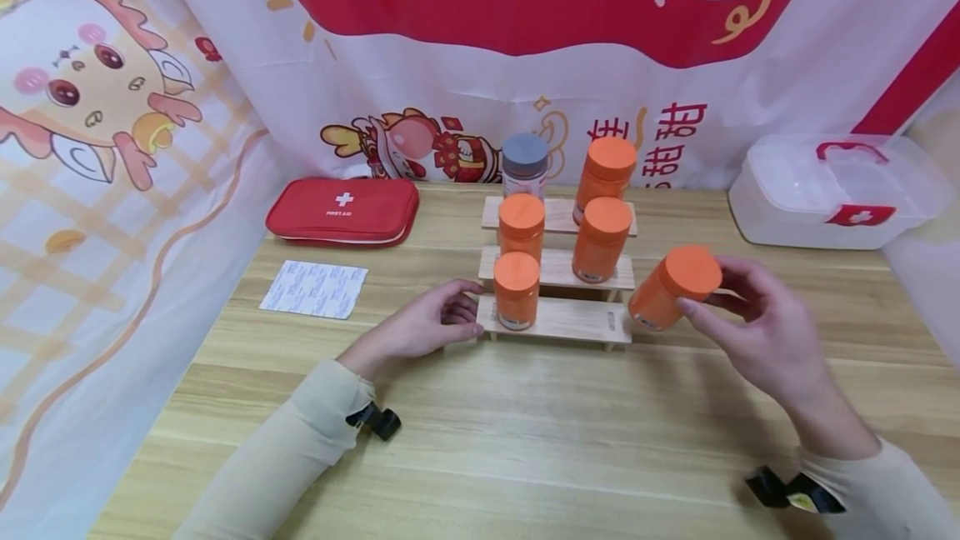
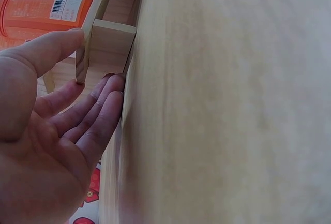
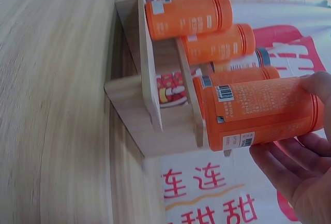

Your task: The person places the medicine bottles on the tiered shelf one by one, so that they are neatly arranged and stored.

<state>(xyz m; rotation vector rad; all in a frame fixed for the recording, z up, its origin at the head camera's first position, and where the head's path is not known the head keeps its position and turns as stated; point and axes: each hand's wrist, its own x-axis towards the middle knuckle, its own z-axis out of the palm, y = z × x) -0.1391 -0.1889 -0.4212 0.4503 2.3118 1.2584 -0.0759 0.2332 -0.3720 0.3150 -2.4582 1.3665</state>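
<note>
A three-step wooden rack stands on the table with several orange bottles on it, among them one orange bottle at the left of the lowest step. My left hand pinches the left end of that lowest step between thumb and forefinger, as the left wrist view shows. Off the rack's right side, my right hand grips another orange bottle, tilted and held above the table. In the right wrist view this bottle hides part of the bottles behind it. A grey-capped bottle stands on the top step.
At the back left lies a red first aid pouch, with a white printed sheet in front of it. A white lidded box with a red handle stands at the back right. A printed cloth hangs behind the table.
</note>
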